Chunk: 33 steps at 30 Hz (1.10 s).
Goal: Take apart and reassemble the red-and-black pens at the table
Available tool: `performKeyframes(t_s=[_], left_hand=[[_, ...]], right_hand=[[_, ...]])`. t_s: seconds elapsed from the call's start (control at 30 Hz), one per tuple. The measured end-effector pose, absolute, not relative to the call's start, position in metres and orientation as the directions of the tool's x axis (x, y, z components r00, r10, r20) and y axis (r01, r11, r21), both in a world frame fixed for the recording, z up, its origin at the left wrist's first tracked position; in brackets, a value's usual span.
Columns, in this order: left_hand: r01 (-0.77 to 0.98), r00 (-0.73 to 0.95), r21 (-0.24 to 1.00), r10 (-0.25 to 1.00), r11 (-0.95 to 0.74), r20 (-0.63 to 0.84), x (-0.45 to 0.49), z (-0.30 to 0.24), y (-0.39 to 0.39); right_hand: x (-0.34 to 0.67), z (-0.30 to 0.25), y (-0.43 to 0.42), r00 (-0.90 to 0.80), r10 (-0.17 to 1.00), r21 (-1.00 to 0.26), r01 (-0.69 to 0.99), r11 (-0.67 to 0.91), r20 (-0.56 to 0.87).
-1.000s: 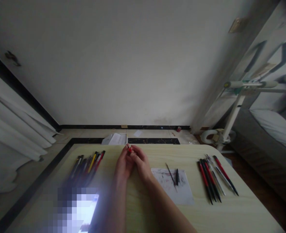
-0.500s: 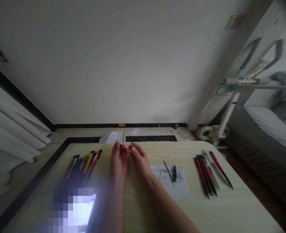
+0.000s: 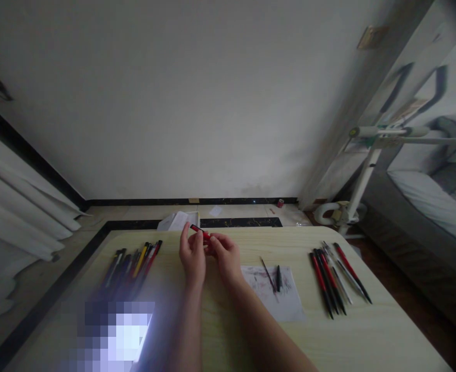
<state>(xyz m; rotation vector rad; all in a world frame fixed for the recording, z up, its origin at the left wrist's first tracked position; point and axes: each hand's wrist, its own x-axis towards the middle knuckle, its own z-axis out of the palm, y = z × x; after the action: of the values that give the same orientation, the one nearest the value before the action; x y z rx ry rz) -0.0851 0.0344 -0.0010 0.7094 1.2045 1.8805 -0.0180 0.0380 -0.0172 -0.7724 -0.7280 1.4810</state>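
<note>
Near the middle of the frame, just above the pale wooden bench (image 3: 228,341), the left hand (image 3: 193,254) and right hand (image 3: 223,256) meet, fingers of both pinched on a short red pen barrel (image 3: 200,232) held between them, tilted up to the left. At lower left lies a bundle of black, red and yellow pens (image 3: 132,264); right of centre, a scribbled white paper sheet (image 3: 280,294) carries a black pen part (image 3: 279,277), and further right lies a row of red and black pens (image 3: 334,279).

Dim room; glare from pixelated screen (image 3: 129,338); edges warped, soft focus
</note>
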Motion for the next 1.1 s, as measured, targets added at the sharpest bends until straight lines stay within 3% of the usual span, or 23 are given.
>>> performKeyframes(t_s=[0.2,0.43,0.7,0.93,1.0,1.1], left_hand=[[-0.346,-0.522,0.907,0.853,-0.240,0.027,-0.082,-0.003,0.036],[-0.275,-0.548,0.913,0.830,-0.300,0.108,-0.079,-0.005,0.037],[-0.250,-0.553,0.943,0.832,-0.219,0.046,-0.082,-0.007,0.041],[-0.410,-0.595,0.873,0.803,-0.266,-0.035,-0.094,-0.017,0.048],[-0.423,-0.594,0.863,0.803,-0.276,-0.035,-0.094,-0.018,0.048],[-0.428,-0.603,0.860,0.796,-0.279,-0.042,-0.093,-0.018,0.047]], right_hand=[[-0.015,-0.017,0.042,-0.061,0.993,-0.791,-0.601,-0.114,-0.097],[-0.013,-0.020,0.046,-0.048,0.991,-0.784,-0.607,-0.130,-0.128],[-0.011,-0.017,0.048,-0.108,0.971,-0.685,-0.693,-0.227,-0.213],[-0.006,-0.015,0.049,-0.164,0.941,-0.556,-0.771,-0.310,-0.296],[-0.005,-0.014,0.047,-0.155,0.939,-0.565,-0.765,-0.310,-0.306],[-0.007,-0.012,0.045,-0.091,0.964,-0.687,-0.685,-0.243,-0.250]])
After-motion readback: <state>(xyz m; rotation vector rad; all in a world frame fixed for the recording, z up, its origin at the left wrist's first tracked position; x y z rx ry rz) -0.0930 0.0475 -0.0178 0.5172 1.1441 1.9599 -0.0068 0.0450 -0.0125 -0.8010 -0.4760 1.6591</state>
